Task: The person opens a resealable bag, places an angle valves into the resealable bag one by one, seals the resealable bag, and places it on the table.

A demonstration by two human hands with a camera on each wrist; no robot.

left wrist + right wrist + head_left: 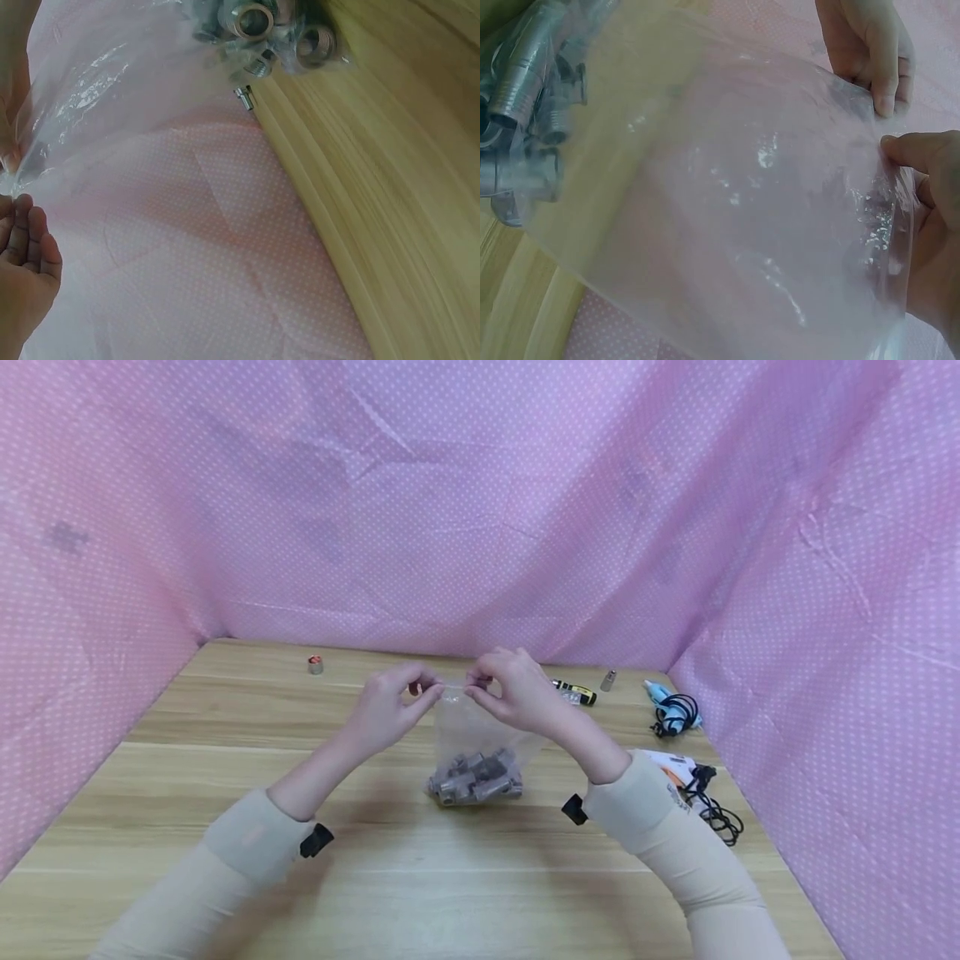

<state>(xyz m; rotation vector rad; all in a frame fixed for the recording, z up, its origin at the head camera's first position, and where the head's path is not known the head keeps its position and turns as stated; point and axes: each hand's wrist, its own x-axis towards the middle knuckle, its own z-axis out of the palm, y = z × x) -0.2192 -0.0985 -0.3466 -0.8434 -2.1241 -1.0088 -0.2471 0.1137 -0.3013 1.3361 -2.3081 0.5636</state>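
Note:
A clear plastic bag (465,731) stands over the middle of the table, its top edge held up between both hands. Several grey metal pipe fittings (480,774), some with threaded ends, lie in its bottom; the right wrist view shows these fittings (525,97) through the film. My left hand (393,703) pinches the top edge between thumb and fingers. Close beside it, my right hand (517,689) pinches the same edge. In the left wrist view the fingertips of the left hand (30,255) meet the bag's edge (22,176).
On the wooden table (225,777), a small container with red bits (316,665) stands back left. Behind the right hand lie a yellow-black screwdriver (581,692) and a small metal fitting (608,681). Farther right are a light-blue corded tool (672,710) and a white corded tool (675,767). Pink dotted cloth (450,527) surrounds the table.

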